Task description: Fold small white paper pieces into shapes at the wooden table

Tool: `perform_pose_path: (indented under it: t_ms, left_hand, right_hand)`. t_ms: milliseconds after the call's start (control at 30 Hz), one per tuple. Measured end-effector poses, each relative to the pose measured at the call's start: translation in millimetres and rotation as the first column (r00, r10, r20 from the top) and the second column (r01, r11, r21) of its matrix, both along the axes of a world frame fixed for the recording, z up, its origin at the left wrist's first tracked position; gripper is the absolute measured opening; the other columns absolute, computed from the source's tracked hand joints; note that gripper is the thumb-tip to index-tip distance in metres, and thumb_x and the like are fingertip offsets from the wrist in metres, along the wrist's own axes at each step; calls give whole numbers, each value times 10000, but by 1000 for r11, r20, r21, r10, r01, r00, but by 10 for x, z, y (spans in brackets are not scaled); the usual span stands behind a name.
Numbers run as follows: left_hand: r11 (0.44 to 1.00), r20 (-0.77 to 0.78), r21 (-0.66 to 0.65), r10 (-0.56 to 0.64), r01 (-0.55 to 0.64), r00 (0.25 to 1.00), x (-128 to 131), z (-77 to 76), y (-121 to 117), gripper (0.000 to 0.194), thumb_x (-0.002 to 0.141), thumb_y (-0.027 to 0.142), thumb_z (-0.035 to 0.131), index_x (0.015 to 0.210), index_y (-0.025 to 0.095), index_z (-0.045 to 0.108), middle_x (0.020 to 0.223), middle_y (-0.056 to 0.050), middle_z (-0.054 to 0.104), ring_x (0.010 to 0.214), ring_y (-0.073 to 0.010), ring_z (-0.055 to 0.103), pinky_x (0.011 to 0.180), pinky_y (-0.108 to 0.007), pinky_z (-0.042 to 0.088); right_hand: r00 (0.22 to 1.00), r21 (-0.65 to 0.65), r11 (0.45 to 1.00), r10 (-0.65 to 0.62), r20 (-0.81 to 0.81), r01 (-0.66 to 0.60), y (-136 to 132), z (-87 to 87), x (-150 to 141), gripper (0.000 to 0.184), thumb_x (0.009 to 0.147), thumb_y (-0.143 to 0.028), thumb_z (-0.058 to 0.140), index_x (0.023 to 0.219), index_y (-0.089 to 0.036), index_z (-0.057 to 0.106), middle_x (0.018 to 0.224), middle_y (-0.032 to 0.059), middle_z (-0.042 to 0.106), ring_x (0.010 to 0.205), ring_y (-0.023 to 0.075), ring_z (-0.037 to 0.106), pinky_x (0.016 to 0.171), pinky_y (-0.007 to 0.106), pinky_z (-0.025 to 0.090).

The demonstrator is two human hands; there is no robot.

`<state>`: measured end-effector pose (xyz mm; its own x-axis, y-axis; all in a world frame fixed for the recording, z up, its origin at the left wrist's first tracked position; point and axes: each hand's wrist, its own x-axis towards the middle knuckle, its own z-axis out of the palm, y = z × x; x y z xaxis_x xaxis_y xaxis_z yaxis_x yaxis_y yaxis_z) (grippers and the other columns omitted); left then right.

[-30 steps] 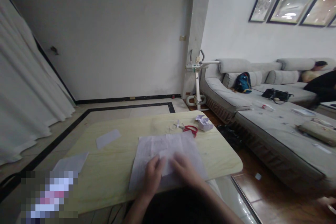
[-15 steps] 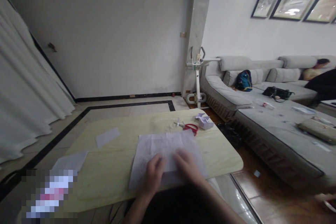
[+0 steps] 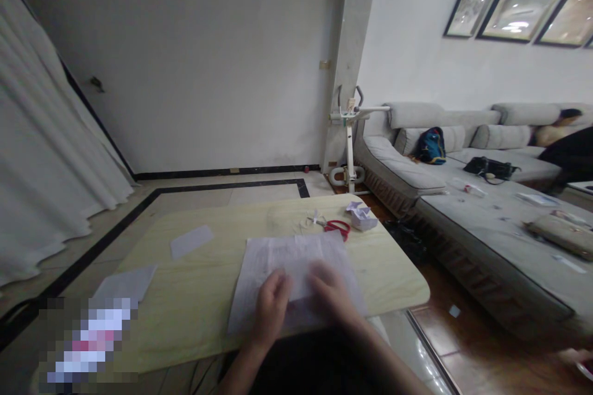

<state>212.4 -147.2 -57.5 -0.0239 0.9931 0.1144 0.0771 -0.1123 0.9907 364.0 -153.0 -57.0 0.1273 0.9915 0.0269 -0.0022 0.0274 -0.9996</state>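
Note:
A large whitish sheet of paper [image 3: 259, 259], with faint marks on it, lies on the pale wooden table [image 3: 208, 315]. Above its near half, a smaller white piece of paper [image 3: 299, 286] spans the gap between my hands, a darker patch below its near edge. My left hand [image 3: 272, 301] is closed, thumb and fingers pinching the piece's left side. My right hand [image 3: 330, 293] is at its right side, its fingers smeared by motion. Past the sheet's far edge are red-handled scissors [image 3: 337, 228] and a folded paper shape [image 3: 362, 217].
Thin scraps [image 3: 306, 220] lie by the scissors. A white paper piece [image 3: 192, 242] and another sheet [image 3: 125, 284] are on the table's left. On the right stands a grey sofa [image 3: 486, 228] with bags and a seated person [image 3: 560, 126]. An exercise machine [image 3: 349, 148] stands behind the table.
My right hand has shifted slightly and stays blurred. The small paper between my hands sits differently, its near edge higher than a second ago. My left hand stays nearly in place.

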Motion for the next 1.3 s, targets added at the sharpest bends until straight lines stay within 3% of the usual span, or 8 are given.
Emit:
perform_pose_path:
  t_ms: [167, 333, 500, 667, 833, 967, 1067, 1300]
  left_hand:
    - [999, 103, -39, -20, 25, 994, -24, 62, -75, 360, 808, 527, 602, 860, 175, 664, 690, -16, 632, 649, -195, 605, 569, -261, 508]
    - [914, 324, -289, -187, 285, 927, -65, 246, -196, 479, 843, 602, 531, 867, 143, 664, 672, -25, 644, 536, -175, 617, 474, -273, 515]
    - [862, 283, -214, -395, 459, 874, -80, 401, -302, 330, 832, 470, 654, 882, 144, 684, 760, -32, 678, 642, -173, 656, 585, -272, 551]
    - [953, 167, -131, -249, 272, 954, -77, 436, -260, 328, 842, 453, 647, 914, 135, 687, 726, -31, 695, 598, -159, 644, 572, -255, 530]
    - [980, 71, -15, -195, 196, 978, -58, 413, -274, 304, 848, 452, 639, 854, 151, 685, 669, -19, 689, 598, -153, 633, 567, -232, 522]
    - [982, 2, 9, -188, 188, 982, -77, 369, -304, 279, 839, 432, 640, 882, 164, 703, 827, -58, 743, 764, -199, 691, 682, -262, 564]
    - [988, -45, 49, -146, 148, 988, -108, 376, -307, 282, 807, 409, 664, 945, 168, 716, 938, -81, 759, 882, -236, 704, 768, -292, 572]
    - [993, -27, 38, -108, 109, 994, -131, 521, -354, 248, 791, 408, 664, 831, 167, 708, 814, -58, 756, 793, -229, 717, 710, -268, 583]
  right_hand:
    - [994, 75, 995, 76, -78, -70, -61, 106, 30, 120, 738, -316, 625, 760, -208, 579, 672, -19, 522, 605, 146, 483, 520, 233, 409]
    - [983, 200, 963, 172, 70, -183, -186, 359, 83, 77, 776, -258, 584, 757, -187, 608, 683, -9, 549, 620, 141, 501, 554, 236, 409]
    - [974, 268, 949, 118, 191, -168, -291, 485, 89, 131, 792, -272, 581, 819, -181, 671, 764, 33, 626, 732, 182, 569, 672, 282, 464]
    - [985, 164, 975, 135, 111, -152, -289, 483, 63, 341, 847, -440, 594, 1062, -188, 674, 817, 40, 631, 669, 170, 552, 604, 278, 466]
    - [971, 165, 973, 124, 205, -159, -245, 402, 23, 288, 809, -456, 670, 851, -171, 677, 666, -6, 559, 638, 155, 518, 636, 274, 433]
    - [961, 211, 970, 60, 270, -119, -255, 375, 1, 298, 840, -411, 643, 664, -175, 591, 625, -19, 523, 613, 137, 484, 602, 253, 391]
    - [951, 230, 965, 51, 304, -126, -292, 419, -2, 305, 835, -402, 642, 641, -177, 574, 616, -16, 532, 615, 142, 500, 599, 253, 387]
    - [943, 238, 960, 63, 328, -147, -366, 502, -11, 288, 840, -398, 638, 657, -181, 588, 633, -14, 554, 636, 147, 523, 639, 256, 412]
